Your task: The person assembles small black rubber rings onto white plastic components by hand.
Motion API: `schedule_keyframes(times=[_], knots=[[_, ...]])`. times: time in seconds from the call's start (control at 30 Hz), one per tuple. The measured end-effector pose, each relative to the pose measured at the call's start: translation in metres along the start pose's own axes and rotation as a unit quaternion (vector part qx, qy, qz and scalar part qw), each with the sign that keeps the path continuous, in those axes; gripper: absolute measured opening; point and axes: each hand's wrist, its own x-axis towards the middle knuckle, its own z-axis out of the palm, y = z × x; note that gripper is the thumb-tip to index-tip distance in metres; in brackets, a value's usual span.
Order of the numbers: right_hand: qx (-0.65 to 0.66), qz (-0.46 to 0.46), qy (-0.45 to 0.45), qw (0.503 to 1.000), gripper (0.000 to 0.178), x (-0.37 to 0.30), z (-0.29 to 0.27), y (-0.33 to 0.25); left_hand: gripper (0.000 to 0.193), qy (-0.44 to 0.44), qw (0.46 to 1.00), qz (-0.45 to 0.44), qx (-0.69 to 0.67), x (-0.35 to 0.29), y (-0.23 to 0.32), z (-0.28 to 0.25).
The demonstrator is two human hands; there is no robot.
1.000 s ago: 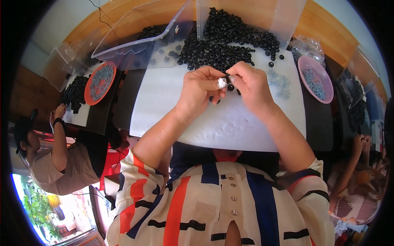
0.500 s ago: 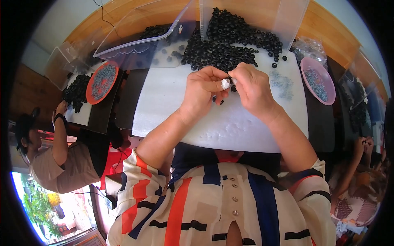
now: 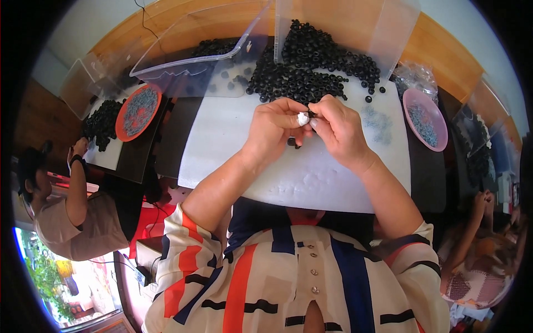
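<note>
My left hand (image 3: 273, 123) and my right hand (image 3: 343, 130) meet over a white foam sheet (image 3: 222, 161), fingertips close together. Between them is a small black ring-shaped piece (image 3: 311, 114), mostly covered by the fingers. White wrapping (image 3: 303, 119) covers the tip of my left thumb. More black pieces (image 3: 292, 142) show under the curled lower fingers of my left hand. My right thumb and forefinger pinch at the black piece; any finer part there is too small to make out. Just beyond my hands lies a heap of black ring pieces (image 3: 300, 83).
Clear plastic bins (image 3: 183, 66) stand behind the heap, one tipped. A pink bowl (image 3: 442, 140) of small grey-blue bits sits at the right, an orange bowl (image 3: 157, 111) at the left. Thin bits lie scattered on the foam (image 3: 378, 123). Co-workers sit on both sides (image 3: 83, 222).
My right hand has turned, its thumb now lower and pressed near the black piece by my left thumb. The whole view has shifted slightly.
</note>
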Motion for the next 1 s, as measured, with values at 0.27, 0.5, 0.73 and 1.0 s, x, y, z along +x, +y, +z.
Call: schedule_keyframes(times=[0.27, 0.5, 0.73, 1.0], knots=[[-0.040, -0.020, 0.029, 0.999, 0.021, 0.002, 0.007, -0.004, 0.010, 0.004, 1.000, 0.021, 0.006, 0.004, -0.005, -0.005], [-0.163, -0.052, 0.076, 0.982, 0.027, 0.001, 0.022, 0.003, 0.012, -0.001, 1.000, -0.010, -0.012, 0.003, -0.005, -0.005], [-0.161, -0.068, 0.091, 0.980, 0.026, -0.001, 0.014, 0.006, 0.014, -0.008, 0.998, -0.012, 0.069, 0.000, 0.001, 0.007], [-0.141, -0.055, 0.088, 0.985, 0.028, -0.001, 0.021, 0.002, 0.018, -0.005, 0.997, 0.000, 0.074, 0.001, 0.001, 0.003]])
